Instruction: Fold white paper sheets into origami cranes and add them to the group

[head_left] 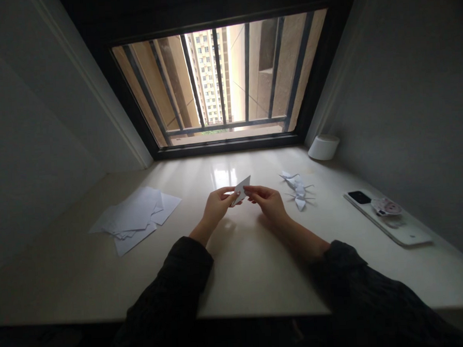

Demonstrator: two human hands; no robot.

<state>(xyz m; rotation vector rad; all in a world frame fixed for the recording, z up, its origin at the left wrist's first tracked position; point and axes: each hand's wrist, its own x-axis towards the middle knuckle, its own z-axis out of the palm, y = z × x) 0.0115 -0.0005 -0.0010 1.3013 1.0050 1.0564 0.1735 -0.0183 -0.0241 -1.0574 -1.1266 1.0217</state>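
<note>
A small folded piece of white paper (242,187) is held up above the pale windowsill counter (236,266), between both hands. My left hand (216,205) pinches its lower left side with closed fingers. My right hand (267,200) pinches its right side, fingers also closed. Both forearms in dark sleeves reach in from the bottom of the view.
A loose stack of white paper sheets (135,217) lies at the left. Folded paper figures (298,188) lie to the right of my hands. A white phone (387,218) with a round sticker lies at the far right, a white round object (323,147) near the barred window (222,81).
</note>
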